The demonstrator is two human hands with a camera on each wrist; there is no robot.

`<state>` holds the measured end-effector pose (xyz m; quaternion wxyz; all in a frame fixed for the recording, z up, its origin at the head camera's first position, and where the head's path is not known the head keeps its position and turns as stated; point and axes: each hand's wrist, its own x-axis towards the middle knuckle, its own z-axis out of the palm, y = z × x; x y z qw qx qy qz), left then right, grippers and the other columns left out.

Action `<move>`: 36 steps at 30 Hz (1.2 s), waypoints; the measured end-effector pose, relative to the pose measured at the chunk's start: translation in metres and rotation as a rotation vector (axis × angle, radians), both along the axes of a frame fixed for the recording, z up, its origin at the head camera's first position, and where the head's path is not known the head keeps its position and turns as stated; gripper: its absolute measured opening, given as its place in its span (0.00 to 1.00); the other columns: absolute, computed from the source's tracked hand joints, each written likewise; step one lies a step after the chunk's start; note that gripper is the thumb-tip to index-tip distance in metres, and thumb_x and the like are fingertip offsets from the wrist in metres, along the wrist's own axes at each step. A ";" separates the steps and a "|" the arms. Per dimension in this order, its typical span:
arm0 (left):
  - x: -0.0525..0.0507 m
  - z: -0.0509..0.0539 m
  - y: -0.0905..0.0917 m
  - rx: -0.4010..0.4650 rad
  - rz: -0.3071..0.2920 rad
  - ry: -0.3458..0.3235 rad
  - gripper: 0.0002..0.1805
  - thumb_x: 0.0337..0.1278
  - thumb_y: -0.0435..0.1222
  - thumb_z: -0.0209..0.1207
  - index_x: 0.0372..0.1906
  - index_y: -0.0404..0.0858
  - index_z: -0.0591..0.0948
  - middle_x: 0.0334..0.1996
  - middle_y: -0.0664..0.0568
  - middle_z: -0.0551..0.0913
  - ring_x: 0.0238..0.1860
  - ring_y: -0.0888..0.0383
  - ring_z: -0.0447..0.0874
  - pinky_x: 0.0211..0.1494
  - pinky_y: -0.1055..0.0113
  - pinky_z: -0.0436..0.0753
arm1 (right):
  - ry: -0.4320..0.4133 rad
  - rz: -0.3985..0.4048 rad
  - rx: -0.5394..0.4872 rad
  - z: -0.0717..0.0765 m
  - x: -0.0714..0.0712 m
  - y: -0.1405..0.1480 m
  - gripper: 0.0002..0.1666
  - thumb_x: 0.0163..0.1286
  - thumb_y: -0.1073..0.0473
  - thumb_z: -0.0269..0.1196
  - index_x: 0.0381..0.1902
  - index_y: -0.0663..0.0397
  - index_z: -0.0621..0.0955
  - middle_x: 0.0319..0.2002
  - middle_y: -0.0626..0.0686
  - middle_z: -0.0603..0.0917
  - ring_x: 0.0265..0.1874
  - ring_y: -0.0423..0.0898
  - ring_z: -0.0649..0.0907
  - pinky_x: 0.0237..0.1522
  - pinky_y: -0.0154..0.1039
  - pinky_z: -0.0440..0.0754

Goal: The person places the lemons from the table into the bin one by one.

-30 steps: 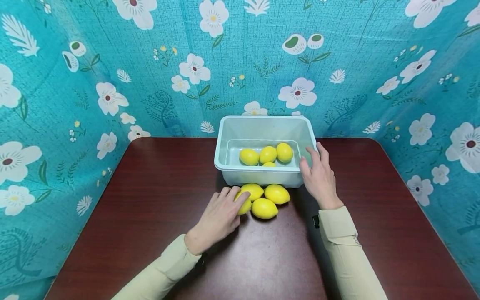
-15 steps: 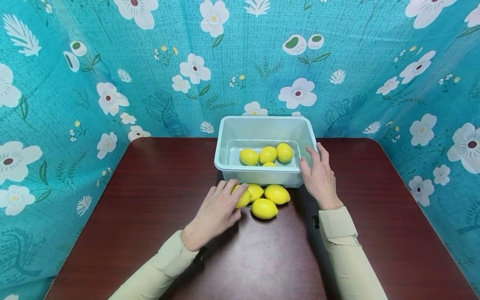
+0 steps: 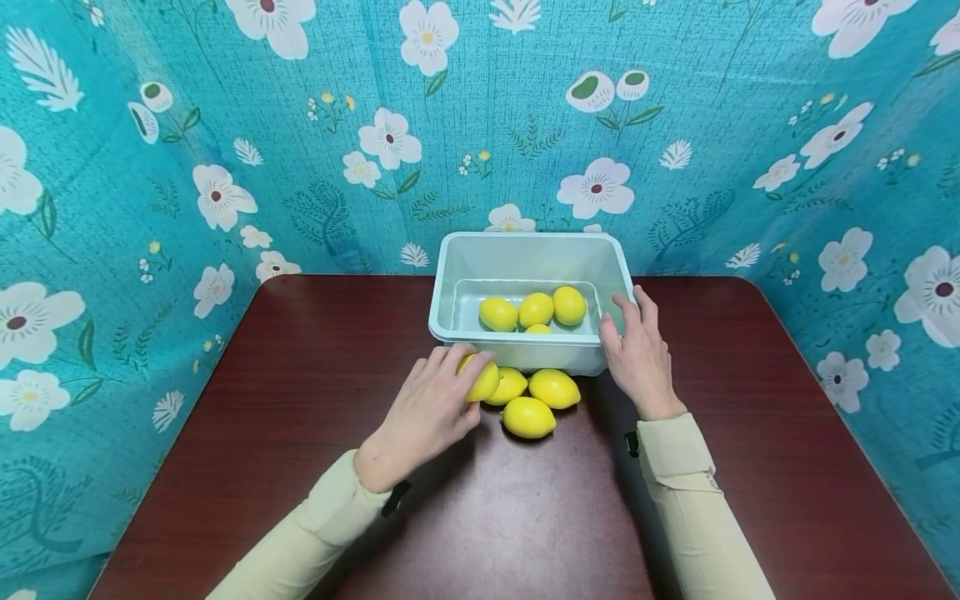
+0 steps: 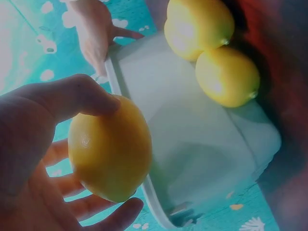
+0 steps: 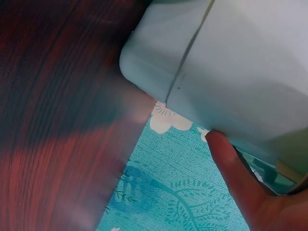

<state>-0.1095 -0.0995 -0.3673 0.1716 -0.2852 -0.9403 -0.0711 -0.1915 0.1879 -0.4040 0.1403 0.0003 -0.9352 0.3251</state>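
Note:
My left hand holds a yellow lemon just in front of the box's near left side. In the left wrist view the thumb lies on top of this lemon, with the fingers curled beneath. Three more lemons rest on the table against or near the front of a pale blue plastic box. Inside the box sit several lemons, one partly hidden by the front rim. At the box's right front corner, my right hand grips the rim; in the right wrist view a finger touches its outer side.
The dark red-brown table runs back to a turquoise floral cloth, which hangs behind and along both sides. The box stands at the table's back edge, close to the cloth.
My left hand has lifted its lemon from beside the others, moving it up and slightly left towards the box. The right hand and the box have stayed in place.

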 end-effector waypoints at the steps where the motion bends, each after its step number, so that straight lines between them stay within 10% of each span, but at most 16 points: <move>1: 0.000 0.002 0.000 0.006 0.000 0.004 0.33 0.47 0.41 0.65 0.62 0.44 0.71 0.52 0.49 0.75 0.45 0.50 0.72 0.37 0.62 0.74 | 0.002 -0.001 0.000 0.000 0.000 0.000 0.32 0.74 0.43 0.43 0.68 0.54 0.68 0.75 0.57 0.53 0.46 0.65 0.78 0.38 0.61 0.78; 36: -0.031 0.027 -0.001 0.084 0.015 0.113 0.31 0.50 0.36 0.63 0.63 0.42 0.71 0.56 0.45 0.76 0.48 0.47 0.75 0.37 0.58 0.77 | 0.011 -0.008 -0.004 -0.003 0.000 0.000 0.32 0.74 0.42 0.42 0.68 0.54 0.69 0.76 0.56 0.54 0.46 0.64 0.79 0.40 0.62 0.78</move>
